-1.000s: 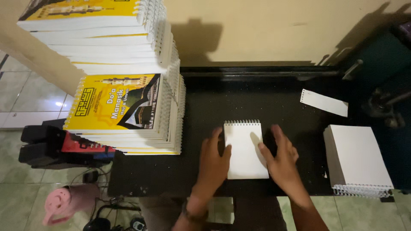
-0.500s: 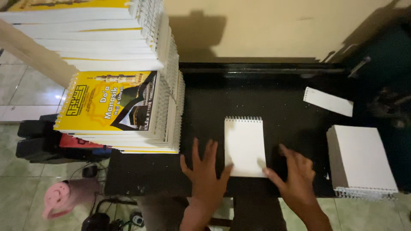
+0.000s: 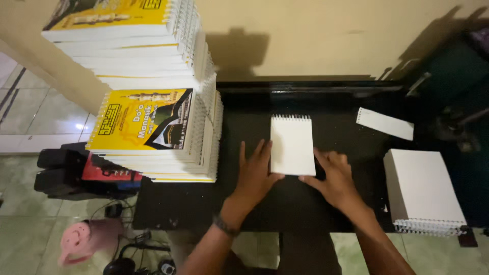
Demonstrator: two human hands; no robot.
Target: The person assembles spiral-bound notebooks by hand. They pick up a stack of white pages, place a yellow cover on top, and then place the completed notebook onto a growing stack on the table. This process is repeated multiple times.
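A: On the black counter, biggest first: tall stack of yellow-covered spiral booklets at the left edge, against the wall.

B: Next?

A: White spiral-bound pile at the right, binding toward the near edge. A loose white strip lies above it, apart from it.

B: And centre?

A: Small white booklet, lying flat, coil at the far end. Left hand is flat and open, fingers spread, thumb touching the booklet's lower left corner. Right hand is open too, palm down, fingertips at the lower right corner. Neither grips anything.

B: Step?

A: Looks like squaring the booklet up between both hands, nothing lifted. A pickup would need fingers curled under an edge; my read only.

B: Floor?

A: Pink object, cables, dark case.
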